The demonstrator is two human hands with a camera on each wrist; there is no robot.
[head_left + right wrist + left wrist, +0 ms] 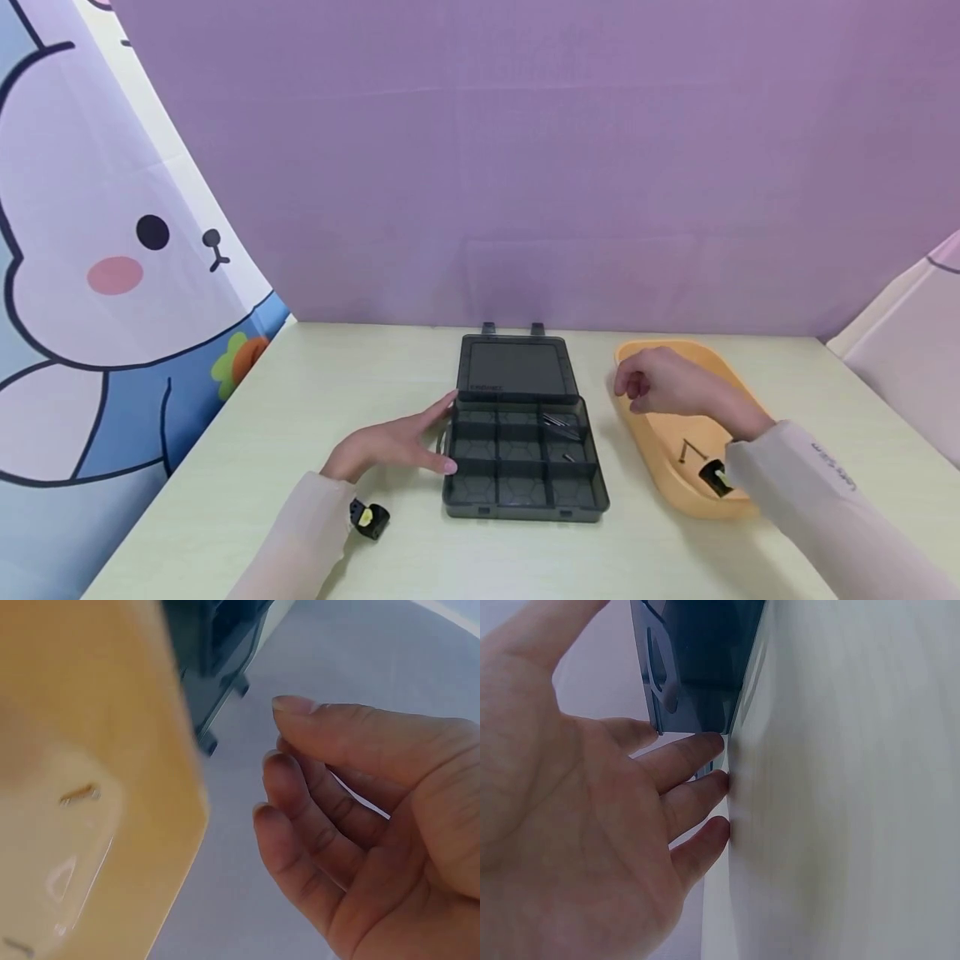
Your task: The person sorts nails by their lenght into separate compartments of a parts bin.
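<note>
Nearest the camera are two pale sleeves, the left sleeve [288, 546] coming in at the near left of the dark compartment box [517, 512] and the right sleeve [832, 508] at its near right. A black wrist camera [370, 518] sits under the left cuff, and a second wrist camera [717, 477] under the right one.

The box lies on the pale table [375, 367], its lid [517, 367] folded back on its far side with two latches [488, 328] along the outer edge. Several slim metal pieces [557, 422] lie in the box's far right compartment, and a short metal piece [568, 457] in the middle right one.

The left hand [393, 443] is spread wide against the box's left side, touching it without gripping anything. Right of the box stands a yellow-orange tray [663, 479], with small metal parts [693, 450] on its floor. The right hand [667, 383] hangs over the tray's far part, on the side toward the box, fingers loosely bent, no object visible in them.

Behind the box rises a purple cloth [562, 167].
</note>
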